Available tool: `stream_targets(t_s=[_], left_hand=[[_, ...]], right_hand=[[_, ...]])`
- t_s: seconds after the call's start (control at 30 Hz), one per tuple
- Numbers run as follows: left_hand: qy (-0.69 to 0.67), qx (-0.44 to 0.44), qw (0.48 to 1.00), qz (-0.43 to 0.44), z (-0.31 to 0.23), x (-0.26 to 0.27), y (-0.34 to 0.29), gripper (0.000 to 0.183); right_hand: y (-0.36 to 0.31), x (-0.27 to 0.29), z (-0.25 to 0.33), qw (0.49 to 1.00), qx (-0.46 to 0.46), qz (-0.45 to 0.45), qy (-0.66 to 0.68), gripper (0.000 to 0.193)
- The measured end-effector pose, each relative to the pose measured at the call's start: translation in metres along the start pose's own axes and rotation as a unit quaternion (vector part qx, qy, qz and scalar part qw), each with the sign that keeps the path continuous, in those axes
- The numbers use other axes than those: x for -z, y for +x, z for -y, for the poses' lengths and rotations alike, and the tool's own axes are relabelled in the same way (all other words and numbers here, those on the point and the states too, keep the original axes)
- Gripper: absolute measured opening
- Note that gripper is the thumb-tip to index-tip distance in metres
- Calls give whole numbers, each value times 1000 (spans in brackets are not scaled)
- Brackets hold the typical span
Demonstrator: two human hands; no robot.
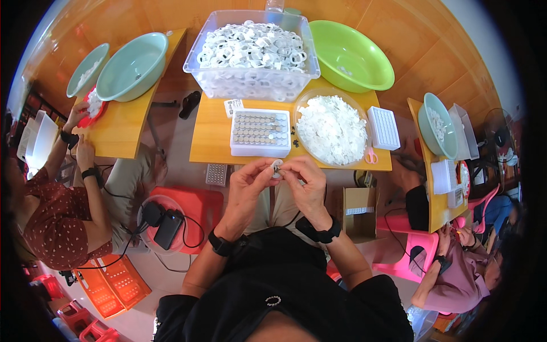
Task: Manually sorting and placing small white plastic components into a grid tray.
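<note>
My left hand (250,183) and my right hand (305,181) meet at the table's front edge. Between their pinched fingertips is a small white ring-shaped plastic part (277,165); fingers hide some of it. Just beyond my left hand, a white tray (260,150) carries rows of round silver button cells (259,126). Past my right hand, a clear round bowl (298,108) is heaped with small white pieces (332,130). A few tiny black bits (294,137) lie between tray and bowl. Pink-handled scissors (371,156) rest at the bowl's right.
A large clear bin (256,86) full of white ring-shaped parts and a green basin (342,43) stand at the back. Another white tray (384,128) sits at right. People work at side tables, left (128,128) and right (437,199). A red stool (199,208) stands left below.
</note>
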State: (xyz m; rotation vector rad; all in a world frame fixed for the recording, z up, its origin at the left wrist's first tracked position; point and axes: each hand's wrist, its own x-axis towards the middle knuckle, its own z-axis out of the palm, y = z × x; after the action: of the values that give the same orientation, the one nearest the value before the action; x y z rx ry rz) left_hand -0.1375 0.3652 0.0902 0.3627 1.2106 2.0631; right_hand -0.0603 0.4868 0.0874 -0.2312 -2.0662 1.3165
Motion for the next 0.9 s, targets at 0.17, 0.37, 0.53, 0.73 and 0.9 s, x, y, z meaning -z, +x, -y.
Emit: stream_targets(t_s=[0.17,0.37,0.53,0.73,0.9], left_hand=[[29,-10,999,-12,1,0,-2,23],[37,9,999,-6,5,3,-1,23],[43,4,999,2,2,-5,-2,23],[67,-22,997,17,-1,-12,-1,22],[67,4,997,37,1,-6,1,22]], right_hand=[[6,2,7,995,69,27,-61,19],[5,6,1,992,81,64,-79,19],[4,11,2,995,-58,63,51,16],[6,12,14,991,-110,4,71,10],[11,16,0,896,-270,31,351,13]])
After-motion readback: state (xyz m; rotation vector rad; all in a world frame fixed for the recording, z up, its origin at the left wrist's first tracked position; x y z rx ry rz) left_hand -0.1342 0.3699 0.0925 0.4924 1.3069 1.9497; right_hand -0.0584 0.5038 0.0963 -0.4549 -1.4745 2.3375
